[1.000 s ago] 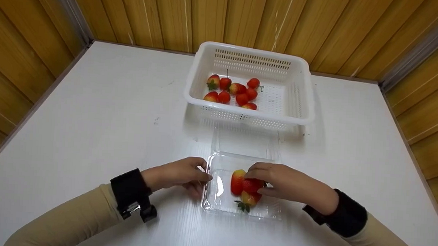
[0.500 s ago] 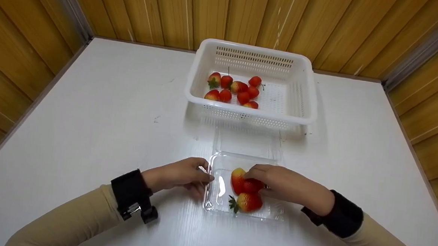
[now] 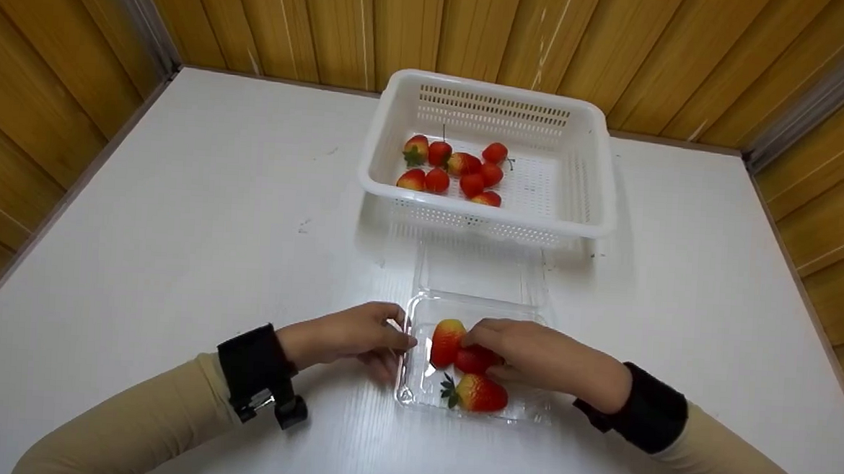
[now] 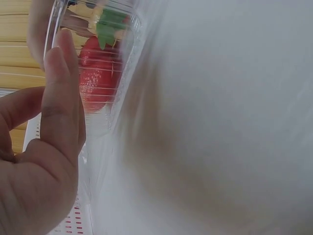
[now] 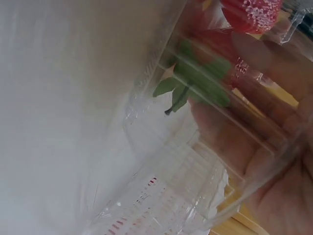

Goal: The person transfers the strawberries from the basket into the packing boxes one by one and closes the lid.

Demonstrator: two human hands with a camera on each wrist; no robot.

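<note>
The right hand (image 3: pixel 531 355) sits inside the clear plastic clamshell tray (image 3: pixel 414 388), its fingers curled round a strawberry (image 3: pixel 475 360) in the middle of the tray, with a second strawberry (image 3: pixel 448 339) touching it on the side toward the left hand and a third (image 3: pixel 479 393) lying just nearer the person, its green leaves pointing left. The left hand (image 3: pixel 348 338) rests at the tray's left wall, thumb and fingertips pinching the rim to steady it. The tray's open lid (image 3: pixel 481 273) lies flat on the white table (image 3: pixel 177 217) beyond both hands, and further on stands a white basket (image 3: pixel 590 195) holding more strawberries (image 3: pixel 454 170). The berries look light and a little glossy — likely to roll on the smooth plastic — so a gentle hold across the widest part of the body suits them better than the leaves. The tray looks thin and flexible; it probably slides and buckles easily, so the rim — its stiffest part — is the place to hold.
</note>
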